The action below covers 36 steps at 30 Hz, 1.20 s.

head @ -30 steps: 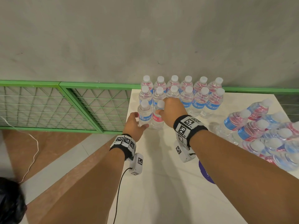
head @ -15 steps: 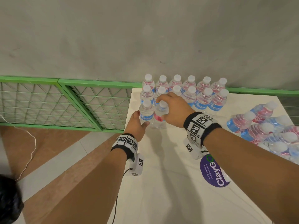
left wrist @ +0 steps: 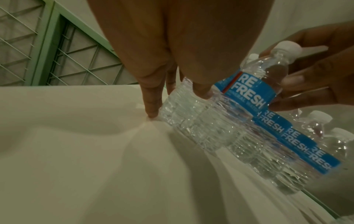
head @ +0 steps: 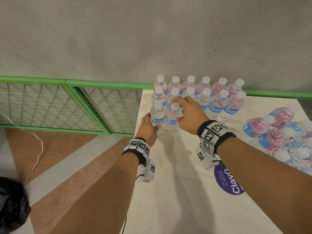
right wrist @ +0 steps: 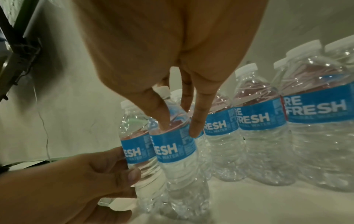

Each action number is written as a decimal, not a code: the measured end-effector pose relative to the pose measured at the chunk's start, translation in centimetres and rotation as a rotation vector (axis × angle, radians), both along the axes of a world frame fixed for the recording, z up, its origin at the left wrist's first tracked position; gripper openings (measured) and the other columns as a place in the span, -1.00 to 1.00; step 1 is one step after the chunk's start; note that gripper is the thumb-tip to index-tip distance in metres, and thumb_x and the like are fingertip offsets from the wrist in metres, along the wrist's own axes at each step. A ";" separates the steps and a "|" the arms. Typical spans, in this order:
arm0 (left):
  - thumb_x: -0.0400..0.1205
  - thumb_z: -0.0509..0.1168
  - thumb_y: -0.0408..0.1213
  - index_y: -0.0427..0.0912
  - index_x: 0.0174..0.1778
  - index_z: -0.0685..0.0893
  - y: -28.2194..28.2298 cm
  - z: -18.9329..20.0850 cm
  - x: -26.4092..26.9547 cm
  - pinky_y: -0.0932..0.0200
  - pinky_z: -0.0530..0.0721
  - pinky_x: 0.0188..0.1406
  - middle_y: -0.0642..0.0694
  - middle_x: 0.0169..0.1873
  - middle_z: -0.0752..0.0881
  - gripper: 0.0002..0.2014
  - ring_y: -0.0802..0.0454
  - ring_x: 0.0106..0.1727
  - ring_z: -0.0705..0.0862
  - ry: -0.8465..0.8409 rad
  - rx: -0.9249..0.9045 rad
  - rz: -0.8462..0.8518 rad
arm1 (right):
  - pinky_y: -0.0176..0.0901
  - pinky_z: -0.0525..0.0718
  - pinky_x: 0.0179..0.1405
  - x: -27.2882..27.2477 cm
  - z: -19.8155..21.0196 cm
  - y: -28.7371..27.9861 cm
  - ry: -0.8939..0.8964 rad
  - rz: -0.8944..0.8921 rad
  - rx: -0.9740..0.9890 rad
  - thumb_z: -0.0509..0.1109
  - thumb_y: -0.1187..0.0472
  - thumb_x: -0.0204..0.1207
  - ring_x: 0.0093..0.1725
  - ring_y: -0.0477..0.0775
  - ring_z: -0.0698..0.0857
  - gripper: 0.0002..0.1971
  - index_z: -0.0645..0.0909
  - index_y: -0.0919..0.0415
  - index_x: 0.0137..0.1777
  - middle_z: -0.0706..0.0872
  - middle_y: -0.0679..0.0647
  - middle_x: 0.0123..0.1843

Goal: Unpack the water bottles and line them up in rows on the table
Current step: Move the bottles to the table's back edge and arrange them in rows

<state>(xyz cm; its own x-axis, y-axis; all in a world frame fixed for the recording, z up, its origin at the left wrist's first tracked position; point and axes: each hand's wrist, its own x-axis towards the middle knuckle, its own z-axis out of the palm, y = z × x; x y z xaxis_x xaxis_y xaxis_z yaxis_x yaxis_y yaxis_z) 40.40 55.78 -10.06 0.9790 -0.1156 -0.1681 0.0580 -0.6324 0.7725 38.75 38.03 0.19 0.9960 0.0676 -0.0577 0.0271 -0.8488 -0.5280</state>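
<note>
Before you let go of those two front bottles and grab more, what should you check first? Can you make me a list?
1. Left front bottle upright: ok; left hand holds its side.
2. Right front bottle upright: ok; right hand is round its neck.
3. Both bottoms flat on the table: cannot tell.
4. Front pair lined up with the two rows behind: ok.
5. Space to continue the row rightward: ok.
6. More bottles waiting in the pack: ok.

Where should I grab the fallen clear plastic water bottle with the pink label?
Probably around the middle of the fallen clear plastic water bottle with the pink label, coming from above. It lies on its side atop the pile of bottles, so its round body faces up.
</note>
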 end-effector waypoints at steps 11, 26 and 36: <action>0.71 0.24 -0.28 -0.22 0.58 0.23 -0.4 0.0 -0.1 0.11 0.44 0.27 -0.18 0.45 0.43 -0.47 -0.14 0.39 0.52 0.004 0.004 0.014 | -0.07 0.48 0.35 -0.3 -0.8 0.9 -0.005 -0.140 0.033 0.50 0.32 0.47 0.36 0.20 0.53 -0.33 0.37 0.05 0.56 0.44 0.15 0.40; 0.58 0.46 -0.26 -0.18 0.71 -0.09 0.7 0.8 -3.0 -0.07 0.42 0.51 -0.16 0.60 0.28 -0.04 -0.14 0.52 0.44 0.128 0.014 0.110 | 0.02 0.62 0.31 -7.6 1.2 -2.8 -0.061 -0.226 0.225 0.57 0.16 0.42 0.26 0.03 0.63 -0.30 0.38 0.02 0.54 0.58 0.04 0.33; 0.60 0.37 -0.39 0.33 0.20 0.46 -9.4 3.3 -19.7 0.41 0.64 -0.04 0.14 0.20 0.54 -0.52 0.22 0.12 0.62 -0.024 -0.171 -0.148 | -0.54 0.60 -0.18 -30.7 -0.3 -15.8 -0.092 -0.522 0.356 0.50 0.33 0.48 -0.01 -0.10 0.74 -0.60 0.63 -0.16 0.19 0.73 -0.22 -0.01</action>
